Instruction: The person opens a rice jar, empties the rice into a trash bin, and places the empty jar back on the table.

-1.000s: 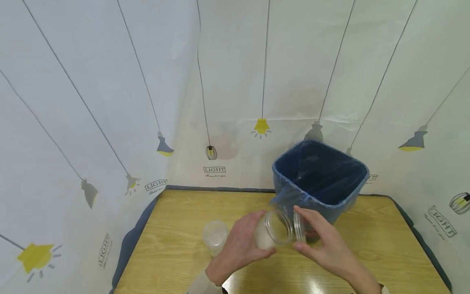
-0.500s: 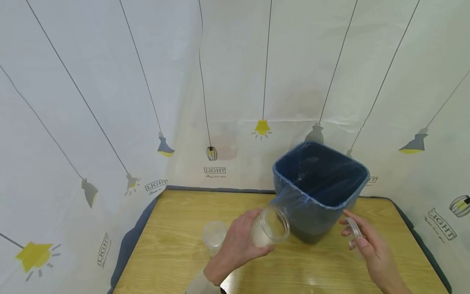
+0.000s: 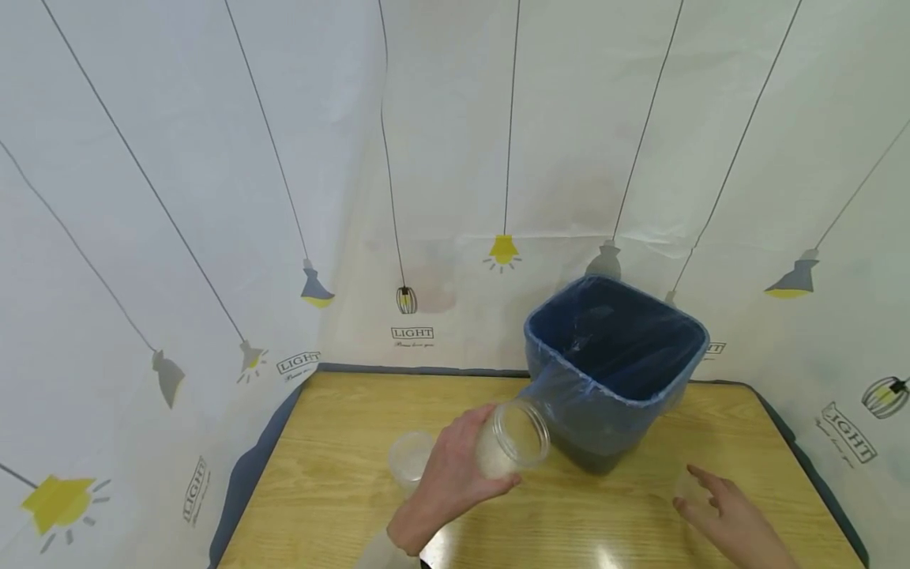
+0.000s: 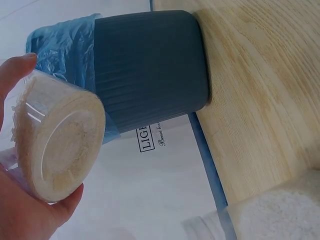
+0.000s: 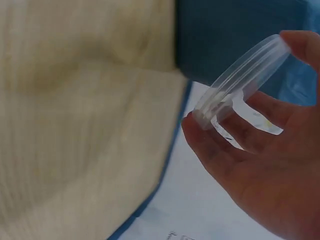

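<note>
My left hand [image 3: 451, 470] grips a clear jar [image 4: 70, 145] with pale rice grains in it. The jar is tilted, its lidless mouth turned to the right in the head view. To the right, above the table, my right hand [image 3: 735, 518] holds a clear round lid [image 5: 245, 77] by its rim between thumb and fingers. Close to the left hand, partly hidden by it, a second clear jar [image 3: 410, 454] stands on the table; the left wrist view shows white rice in this jar [image 4: 282, 215].
A blue bin [image 3: 597, 435] with a blue bag over its rim stands at the back right of the wooden table [image 3: 334, 474]. Behind the table hangs a white sheet [image 3: 455, 158] printed with lamps.
The right hand has taken the lid away from the jar's mouth and moved it right, then lower toward the table. The left hand with the jar has shifted slightly left.
</note>
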`<state>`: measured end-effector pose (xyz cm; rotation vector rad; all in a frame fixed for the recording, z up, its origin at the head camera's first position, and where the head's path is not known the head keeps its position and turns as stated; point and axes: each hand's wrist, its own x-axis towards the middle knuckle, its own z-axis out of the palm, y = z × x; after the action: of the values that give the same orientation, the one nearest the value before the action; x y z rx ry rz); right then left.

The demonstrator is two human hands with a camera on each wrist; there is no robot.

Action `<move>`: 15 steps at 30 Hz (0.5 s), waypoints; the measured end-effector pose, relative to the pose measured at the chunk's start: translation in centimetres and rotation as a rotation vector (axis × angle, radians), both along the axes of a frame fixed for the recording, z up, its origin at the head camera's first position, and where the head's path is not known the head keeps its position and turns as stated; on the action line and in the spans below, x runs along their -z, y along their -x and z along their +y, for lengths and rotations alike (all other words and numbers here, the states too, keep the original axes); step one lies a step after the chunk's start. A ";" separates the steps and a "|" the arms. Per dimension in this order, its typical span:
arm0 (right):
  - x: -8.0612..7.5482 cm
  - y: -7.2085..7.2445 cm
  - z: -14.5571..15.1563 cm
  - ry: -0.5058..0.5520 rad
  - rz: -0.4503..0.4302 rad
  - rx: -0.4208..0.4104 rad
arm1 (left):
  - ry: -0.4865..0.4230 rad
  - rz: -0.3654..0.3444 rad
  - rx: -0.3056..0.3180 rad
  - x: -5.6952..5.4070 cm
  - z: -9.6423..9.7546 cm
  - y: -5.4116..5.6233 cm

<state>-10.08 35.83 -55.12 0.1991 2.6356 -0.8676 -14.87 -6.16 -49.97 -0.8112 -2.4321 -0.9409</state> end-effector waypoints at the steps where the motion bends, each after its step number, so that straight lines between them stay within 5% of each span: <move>1: 0.7 0.1 0.1 -0.014 -0.014 -0.001 | -0.001 -0.003 0.002 0.0 0.0 0.0; 6: 3.0 0.2 0.3 -0.110 -0.037 0.015 | -0.001 -0.016 0.003 0.0 -0.1 0.0; 15: 4.8 0.0 -0.6 -0.197 -0.078 -0.006 | 0.022 -0.012 -0.006 0.1 -0.3 0.1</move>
<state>-10.06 35.19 -59.95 0.2689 2.6449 -0.5843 -14.95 -6.47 -50.04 -0.8084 -2.4576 -0.9204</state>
